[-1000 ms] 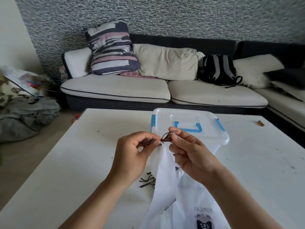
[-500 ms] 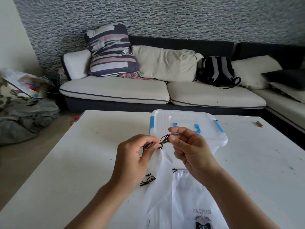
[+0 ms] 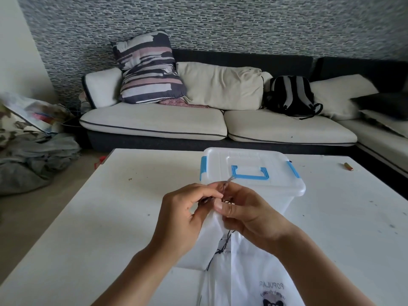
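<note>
A white drawstring bag (image 3: 247,281) with a printed logo hangs from my hands over the table's near edge. My left hand (image 3: 183,219) pinches the bag's top and a dark cord (image 3: 223,244) that dangles below. My right hand (image 3: 247,215) pinches the same cord and cloth right beside it, thumbs almost touching. A thin loop of cord pokes up between the fingertips. Just behind my hands stands a clear plastic box (image 3: 254,173) with a white lid, blue clips and a blue handle.
The white table (image 3: 110,217) carries small dark specks and a short brown stick (image 3: 350,166) at its far right. Behind it stands a cream and dark sofa (image 3: 154,122) with cushions and a black backpack (image 3: 289,96). Heaped cloth lies on the floor at left (image 3: 28,160).
My hands have come closer together and dropped slightly toward me. The bag's top is now bunched between them, and the loose cord ends on the table are hidden.
</note>
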The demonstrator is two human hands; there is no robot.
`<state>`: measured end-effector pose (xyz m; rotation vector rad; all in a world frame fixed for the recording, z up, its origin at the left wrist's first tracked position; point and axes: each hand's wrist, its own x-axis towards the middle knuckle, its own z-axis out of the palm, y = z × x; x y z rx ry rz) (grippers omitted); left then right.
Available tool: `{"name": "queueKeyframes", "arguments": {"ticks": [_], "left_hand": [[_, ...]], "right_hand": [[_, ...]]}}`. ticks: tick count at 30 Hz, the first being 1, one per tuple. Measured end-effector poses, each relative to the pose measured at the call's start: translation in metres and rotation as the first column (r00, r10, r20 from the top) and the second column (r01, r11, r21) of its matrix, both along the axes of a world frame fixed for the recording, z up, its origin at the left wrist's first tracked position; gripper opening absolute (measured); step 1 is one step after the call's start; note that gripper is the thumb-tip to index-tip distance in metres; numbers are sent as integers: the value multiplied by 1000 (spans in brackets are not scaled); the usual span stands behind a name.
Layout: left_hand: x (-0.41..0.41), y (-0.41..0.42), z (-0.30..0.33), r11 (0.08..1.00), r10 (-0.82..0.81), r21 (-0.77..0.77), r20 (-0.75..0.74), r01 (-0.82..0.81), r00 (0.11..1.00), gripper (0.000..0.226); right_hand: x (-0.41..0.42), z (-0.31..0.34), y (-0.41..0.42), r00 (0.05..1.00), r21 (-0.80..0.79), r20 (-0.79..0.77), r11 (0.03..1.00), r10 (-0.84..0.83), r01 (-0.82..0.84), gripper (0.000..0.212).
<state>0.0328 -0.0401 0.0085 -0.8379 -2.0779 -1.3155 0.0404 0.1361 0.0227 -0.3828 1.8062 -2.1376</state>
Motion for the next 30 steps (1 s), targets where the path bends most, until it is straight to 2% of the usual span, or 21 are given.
{"name": "queueKeyframes", "arguments": {"ticks": [3,6,11,15,18,20,23,25,27,30], "left_hand": [[-2,-2,-1,1000,-8,22,40,7,999,15],[-3,-3,-3,999,16,33,87,-19,996,14],[-4,0,-1,978,-114,207,382,36,917,15],[-6,-3,1,961,-199,269,505,67,840,18],[-8,-5,3,951,-238,298,544,80,805,16],[-9,-6,5,937,-282,337,571,93,771,21],[-11,-10,8,923,-352,352,599,158,719,33],[-12,-15,11,916,-383,349,609,198,695,33],[-14,-19,12,916,-373,356,592,184,715,27],[-16,-19,8,944,-276,307,543,118,793,15]], "right_hand": [[-3,-1,0,991,32,-77,993,-109,112,27],[-2,2,1,955,139,-209,961,-209,241,19],[1,10,1,903,177,-316,917,-291,357,12],[2,13,4,864,309,-437,861,-248,403,12],[1,14,9,802,414,-584,803,-128,429,10],[1,14,11,776,458,-627,775,-66,435,12],[0,13,14,831,481,-554,797,-45,364,20],[-2,8,17,889,379,-447,880,-96,286,20],[-3,0,18,934,225,-328,949,-141,222,15],[-5,-12,14,966,55,-218,987,-136,152,42]]}}
